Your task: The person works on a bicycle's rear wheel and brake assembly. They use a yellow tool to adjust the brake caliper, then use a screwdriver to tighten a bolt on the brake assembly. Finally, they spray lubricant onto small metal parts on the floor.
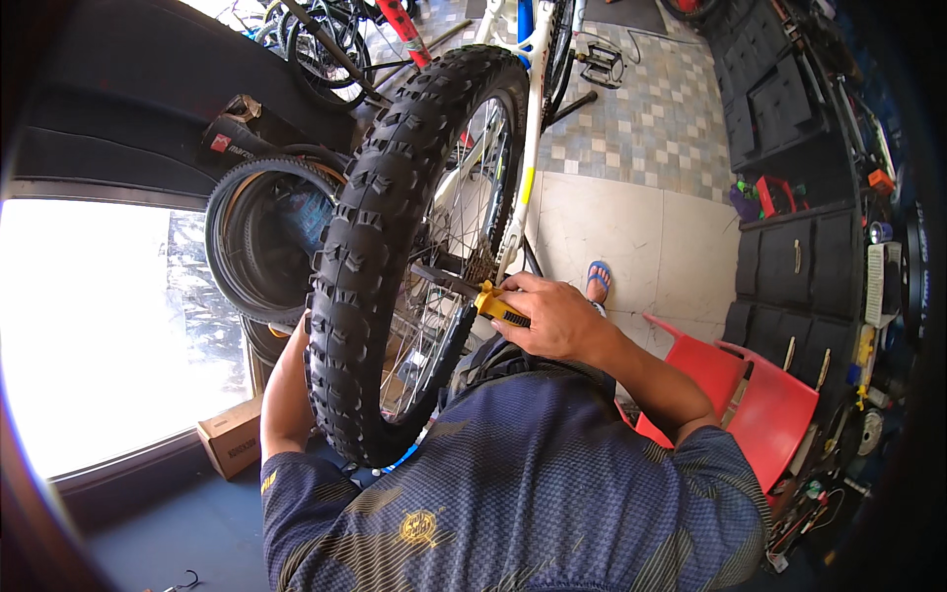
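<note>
A bicycle's knobby black tire (pixel 360 227) on a spoked wheel stands upright in front of me, fitted in a white frame (pixel 531 168). Close to the hub, my right hand (pixel 557 318) is closed round the yellow-and-black handle of a tool (pixel 501 306). Its dark, long end reaches in among the spokes beside the sprockets (pixel 480 264). What kind of tool it is, I cannot make out. My left hand (pixel 302 328) is at the outer left side of the tire, mostly hidden behind it, so its fingers do not show.
Loose tires (pixel 229 237) lean at the left beside a bright glass panel (pixel 109 326). A cardboard box (pixel 232 437) sits below them. Red chairs (pixel 774 419) stand at my right, near a dark cabinet (pixel 799 261). A foot in a blue flip-flop (pixel 599 279) rests on the tiles.
</note>
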`<state>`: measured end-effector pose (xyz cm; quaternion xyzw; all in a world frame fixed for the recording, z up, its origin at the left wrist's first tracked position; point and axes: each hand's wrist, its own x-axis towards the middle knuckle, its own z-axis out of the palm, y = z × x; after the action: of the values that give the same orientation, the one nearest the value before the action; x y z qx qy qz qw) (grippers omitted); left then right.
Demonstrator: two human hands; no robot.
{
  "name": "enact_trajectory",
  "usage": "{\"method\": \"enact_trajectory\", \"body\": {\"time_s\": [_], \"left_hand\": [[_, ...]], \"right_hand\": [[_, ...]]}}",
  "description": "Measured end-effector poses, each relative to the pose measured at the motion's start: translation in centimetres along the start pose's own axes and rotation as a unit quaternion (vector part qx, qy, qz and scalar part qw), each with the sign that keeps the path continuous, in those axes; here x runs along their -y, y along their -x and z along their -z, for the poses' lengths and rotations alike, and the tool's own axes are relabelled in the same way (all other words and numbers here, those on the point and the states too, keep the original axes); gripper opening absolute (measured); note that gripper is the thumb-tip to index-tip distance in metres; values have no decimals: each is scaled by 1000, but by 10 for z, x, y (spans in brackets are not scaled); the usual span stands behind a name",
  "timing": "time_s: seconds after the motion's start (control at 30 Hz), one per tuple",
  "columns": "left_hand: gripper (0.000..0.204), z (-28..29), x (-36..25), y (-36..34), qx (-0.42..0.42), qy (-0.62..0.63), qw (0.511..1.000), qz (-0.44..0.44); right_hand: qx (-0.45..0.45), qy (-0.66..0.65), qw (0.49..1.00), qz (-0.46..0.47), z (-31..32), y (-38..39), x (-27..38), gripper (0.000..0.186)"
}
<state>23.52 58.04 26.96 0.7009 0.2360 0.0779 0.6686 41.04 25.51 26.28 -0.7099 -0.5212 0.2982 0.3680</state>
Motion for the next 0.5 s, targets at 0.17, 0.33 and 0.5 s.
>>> {"method": "enact_trajectory", "body": {"time_s": [0.17, 0.33, 0.5], "left_hand": [[29, -1, 1, -2, -1, 6, 1000, -4], [28, -3, 1, -5, 4, 10, 1000, -8], [27, -5, 1, -7, 7, 12, 1000, -10]], "right_hand": [[-72, 77, 994, 0, 7, 0, 14, 34], [-84, 90, 992, -4, 8, -8, 15, 33], [-103, 90, 991, -11, 9, -12, 11, 33]]}}
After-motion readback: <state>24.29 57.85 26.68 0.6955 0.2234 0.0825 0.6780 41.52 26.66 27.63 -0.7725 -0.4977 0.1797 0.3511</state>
